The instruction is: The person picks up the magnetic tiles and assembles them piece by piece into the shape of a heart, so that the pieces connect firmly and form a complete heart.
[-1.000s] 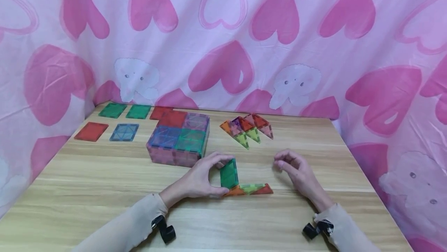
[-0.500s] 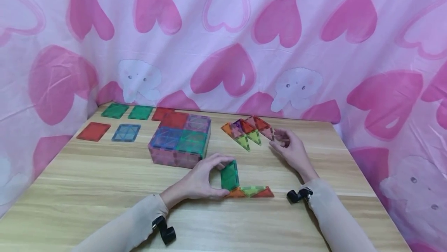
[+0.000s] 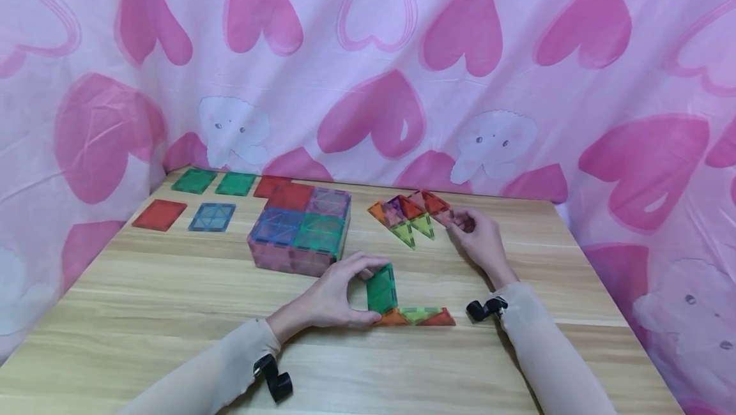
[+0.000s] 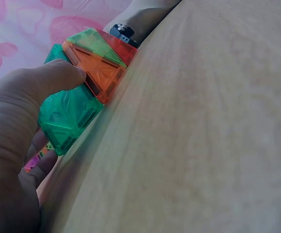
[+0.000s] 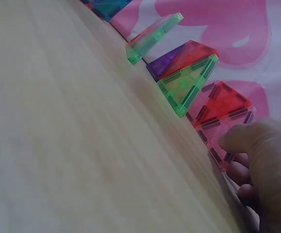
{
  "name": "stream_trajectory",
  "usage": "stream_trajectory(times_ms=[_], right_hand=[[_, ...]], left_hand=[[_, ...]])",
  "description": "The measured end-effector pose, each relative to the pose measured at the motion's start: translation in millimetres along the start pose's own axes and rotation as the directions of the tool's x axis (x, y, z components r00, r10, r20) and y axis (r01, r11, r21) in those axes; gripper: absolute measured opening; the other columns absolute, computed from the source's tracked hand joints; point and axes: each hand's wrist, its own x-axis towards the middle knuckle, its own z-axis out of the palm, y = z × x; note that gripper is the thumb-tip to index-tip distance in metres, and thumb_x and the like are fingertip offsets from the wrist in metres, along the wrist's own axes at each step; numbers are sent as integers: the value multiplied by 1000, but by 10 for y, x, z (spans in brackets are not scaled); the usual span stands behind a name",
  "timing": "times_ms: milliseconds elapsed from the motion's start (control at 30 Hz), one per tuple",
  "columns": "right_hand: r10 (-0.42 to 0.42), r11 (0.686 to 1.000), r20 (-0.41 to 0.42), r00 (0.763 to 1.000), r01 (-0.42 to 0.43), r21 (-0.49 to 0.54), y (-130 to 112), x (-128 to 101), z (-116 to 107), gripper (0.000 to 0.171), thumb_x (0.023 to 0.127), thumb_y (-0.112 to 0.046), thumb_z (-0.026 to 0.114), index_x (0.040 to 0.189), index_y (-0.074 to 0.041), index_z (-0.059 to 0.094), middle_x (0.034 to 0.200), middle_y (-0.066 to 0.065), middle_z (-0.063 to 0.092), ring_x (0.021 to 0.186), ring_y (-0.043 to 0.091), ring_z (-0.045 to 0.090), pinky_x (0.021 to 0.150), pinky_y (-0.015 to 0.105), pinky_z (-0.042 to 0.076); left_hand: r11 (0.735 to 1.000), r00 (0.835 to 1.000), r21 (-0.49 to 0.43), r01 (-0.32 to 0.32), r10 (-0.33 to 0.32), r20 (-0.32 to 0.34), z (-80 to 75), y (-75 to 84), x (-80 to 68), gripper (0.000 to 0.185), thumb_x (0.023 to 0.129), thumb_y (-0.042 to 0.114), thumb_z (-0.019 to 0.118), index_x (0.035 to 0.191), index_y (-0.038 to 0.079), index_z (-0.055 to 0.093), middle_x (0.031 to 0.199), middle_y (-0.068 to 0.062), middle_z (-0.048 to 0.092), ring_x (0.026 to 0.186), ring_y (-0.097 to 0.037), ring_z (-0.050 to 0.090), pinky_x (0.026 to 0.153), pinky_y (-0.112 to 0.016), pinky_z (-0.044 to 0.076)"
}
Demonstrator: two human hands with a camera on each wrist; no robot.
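Note:
In the head view my left hand (image 3: pixel 339 294) holds a green square magnetic tile (image 3: pixel 382 288) upright, thumb near its lower corner and fingers at its top. A low row of orange (image 3: pixel 393 318), yellow-green (image 3: pixel 420 313) and red (image 3: pixel 438 320) triangle tiles runs right from its foot. The left wrist view shows the thumb tip overlapping the orange triangle (image 4: pixel 95 70). My right hand (image 3: pixel 482 241) is at the right end of a triangle-tile group, pinching a pink triangle tile (image 5: pixel 217 132), its thumb on the face and its fingers behind. A red triangle (image 5: pixel 225 103) adjoins the pink one.
A boxy block of square tiles (image 3: pixel 296 256) stands left of centre. Beyond it lie flat red (image 3: pixel 160 216), blue (image 3: pixel 211 218) and green (image 3: pixel 194 181) squares. More triangles (image 3: pixel 402 234) spread at the back right. A heart-patterned curtain (image 3: pixel 368 108) borders the wooden table (image 3: pixel 172 313).
My right hand has moved back and slightly left from beside the row to the triangle group, where it now pinches the pink triangle. My left hand keeps its hold on the green square.

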Motion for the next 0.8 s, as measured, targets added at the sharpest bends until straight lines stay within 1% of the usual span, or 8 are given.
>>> stream_trajectory(times_ms=[100,233,367,500,633,733,800], right_hand=[[-13,1000,-34,999,12,-11,3,7,-2,22,99,-9,85,117,1,78,98,16,78,85,20,67,71,13,50],[-20,1000,-63,998,19,-17,38,-30,-13,21,99,-11,85,116,-1,79,96,15,77,83,17,66,70,13,49],[-16,999,-100,995,12,-39,94,-109,-97,20,99,-12,85,115,-1,79,96,14,77,83,14,65,70,12,48],[-16,997,-128,992,6,-79,186,-244,-270,18,101,-10,83,115,-1,78,99,14,77,84,11,64,71,11,47],[14,990,-138,990,-33,-134,281,-438,-503,17,106,-15,79,118,-3,76,108,15,79,89,8,64,76,11,47],[47,985,-133,990,-68,-159,335,-596,-671,16,108,-16,76,118,-4,75,113,15,79,94,6,63,80,13,46],[50,985,-123,991,-69,-158,357,-690,-756,12,109,-12,74,116,-3,74,113,16,79,96,2,61,82,12,45]], left_hand=[[1000,1000,3,0,0,-1,5,-1,3,90,85,33,99,163,21,55,149,12,60,127,-13,63,110,-43,55],[1000,1000,-2,6,-6,-2,4,1,-5,90,85,33,99,163,22,55,150,12,60,126,-13,63,110,-44,55],[1000,1000,-6,16,-16,0,2,6,-13,90,85,34,98,163,23,55,150,13,59,126,-12,63,110,-44,55],[1000,1000,-8,18,-18,-1,7,-1,-21,89,85,35,98,163,28,55,150,15,59,126,-11,62,110,-44,55],[1000,1000,-4,18,-18,-2,7,-9,-19,89,85,36,98,163,30,55,148,16,59,125,-10,62,110,-43,55],[1000,1000,1,16,-16,-3,3,-9,-15,89,85,36,99,163,26,56,147,15,60,125,-10,62,109,-42,55],[1000,1000,3,12,-12,-6,0,-8,-11,90,85,36,99,163,25,56,146,13,60,125,-11,62,108,-41,55]])
